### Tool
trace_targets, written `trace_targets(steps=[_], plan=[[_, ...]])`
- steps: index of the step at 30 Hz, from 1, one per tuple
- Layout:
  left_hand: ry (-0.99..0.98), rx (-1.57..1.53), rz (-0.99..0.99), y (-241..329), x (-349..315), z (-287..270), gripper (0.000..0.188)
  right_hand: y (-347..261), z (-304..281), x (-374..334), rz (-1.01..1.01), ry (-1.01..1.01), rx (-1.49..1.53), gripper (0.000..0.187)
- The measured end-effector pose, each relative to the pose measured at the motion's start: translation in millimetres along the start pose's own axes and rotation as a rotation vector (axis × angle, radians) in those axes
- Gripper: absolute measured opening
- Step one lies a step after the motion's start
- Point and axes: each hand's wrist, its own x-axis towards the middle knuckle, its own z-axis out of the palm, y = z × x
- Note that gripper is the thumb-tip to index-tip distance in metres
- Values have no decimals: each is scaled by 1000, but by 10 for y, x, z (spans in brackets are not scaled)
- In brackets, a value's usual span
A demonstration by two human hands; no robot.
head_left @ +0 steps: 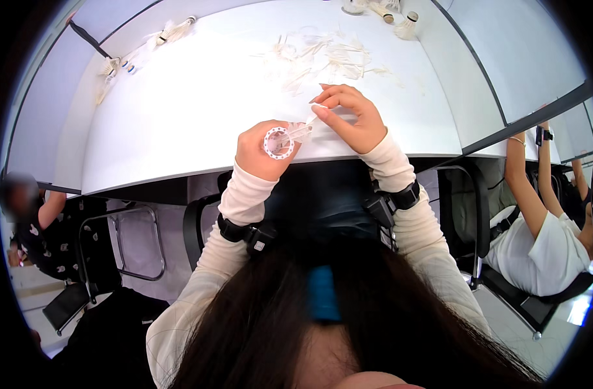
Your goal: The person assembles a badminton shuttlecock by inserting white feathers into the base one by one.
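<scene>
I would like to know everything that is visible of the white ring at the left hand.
The white ring is round, with a row of small dark spots around its rim, perhaps holes. It looks like plastic. Its open face is turned up toward the camera. The left hand holds it above the white table, near the front edge. Pale pieces show inside it and at its right side; whether they are joined to it is unclear.
</scene>
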Motion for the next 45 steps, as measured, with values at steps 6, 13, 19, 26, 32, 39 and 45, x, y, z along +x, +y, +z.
trace_targets(steps=[6,13,19,26,32,39,45], plan=[[-5,114,-55,120,-24,-37,22,-19,-12,-16,69,-22,134,8],[83,8,-175,113,-2,-13,18,19,3,-41,153,142,204,12],[114,-11,-160,111,-22,-16,17,32,-1,-46,123,147,147,19],[200,-49,-198,184,-43,48,13,7,-10,-46,30,162,5,20],[127,12,-39,229,-64,129,11,47,22,-46,27,141,-18,23],[93,115,107,237,-37,152,16,103,24,-53,83,175,141,14],[-38,211,239,287,-26,119,16,45,1,-54,128,174,121,12]])
